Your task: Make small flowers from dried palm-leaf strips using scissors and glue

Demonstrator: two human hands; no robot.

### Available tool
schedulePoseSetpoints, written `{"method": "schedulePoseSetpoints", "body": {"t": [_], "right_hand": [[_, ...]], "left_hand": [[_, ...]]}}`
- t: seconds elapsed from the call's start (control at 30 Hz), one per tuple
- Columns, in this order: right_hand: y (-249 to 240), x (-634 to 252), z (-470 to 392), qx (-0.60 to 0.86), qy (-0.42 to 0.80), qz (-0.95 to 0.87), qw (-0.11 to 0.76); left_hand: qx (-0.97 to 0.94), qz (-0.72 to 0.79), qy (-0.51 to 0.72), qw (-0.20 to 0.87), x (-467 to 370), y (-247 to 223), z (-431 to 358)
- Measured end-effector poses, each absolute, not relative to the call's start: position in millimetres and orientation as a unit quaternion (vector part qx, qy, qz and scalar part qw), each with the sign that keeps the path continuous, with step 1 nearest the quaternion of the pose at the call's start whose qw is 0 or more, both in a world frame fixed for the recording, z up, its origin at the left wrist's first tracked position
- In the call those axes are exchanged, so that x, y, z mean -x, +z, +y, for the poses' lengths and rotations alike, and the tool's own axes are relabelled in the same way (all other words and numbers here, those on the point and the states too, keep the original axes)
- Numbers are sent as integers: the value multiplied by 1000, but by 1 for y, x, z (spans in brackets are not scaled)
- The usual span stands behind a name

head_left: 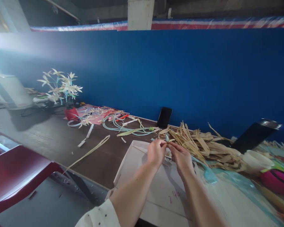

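Note:
Over a white cardboard box lid [145, 186], both hands meet with their fingertips almost touching. My left hand [156, 152] is closed in a pinch, and opposite it my right hand [181, 156] pinches too. Between the fingertips is a small piece of pale dried leaf [169, 141], mostly covered by the fingers. A bit of light blue strip shows just above it. Close to the right hand lies a heap of dried tan leaf strips [203, 143].
A black phone [164, 117] leans against the blue partition [191, 75]. To the right are a dark flask [254, 135], a white cup [257, 160] and a pink pouch [278, 180]. Leaf-made flowers [66, 86] stand left, near coiled pale-blue cord [109, 126]. A red chair [19, 176] flanks the table.

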State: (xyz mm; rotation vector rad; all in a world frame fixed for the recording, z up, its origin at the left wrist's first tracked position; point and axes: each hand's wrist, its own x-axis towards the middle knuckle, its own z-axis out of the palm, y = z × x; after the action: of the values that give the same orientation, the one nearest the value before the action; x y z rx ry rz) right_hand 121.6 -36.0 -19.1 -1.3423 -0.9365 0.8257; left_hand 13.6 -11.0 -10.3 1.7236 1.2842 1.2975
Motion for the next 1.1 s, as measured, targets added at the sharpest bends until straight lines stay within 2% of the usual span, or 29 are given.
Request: {"method": "schedulePoseSetpoints", "body": {"t": [0.2,0.57,1.1], "right_hand": [[-18,-122,-36,568,362,-396,624],[-16,-123,-37,577,341,-435,601],[-14,-124,-39,600,298,-445,594]], "left_hand": [[-630,488,504,332,-14,-11,-9],[-622,480,503,361,-14,-8,-10],[-654,476,491,322,-12,-12,-8]]}}
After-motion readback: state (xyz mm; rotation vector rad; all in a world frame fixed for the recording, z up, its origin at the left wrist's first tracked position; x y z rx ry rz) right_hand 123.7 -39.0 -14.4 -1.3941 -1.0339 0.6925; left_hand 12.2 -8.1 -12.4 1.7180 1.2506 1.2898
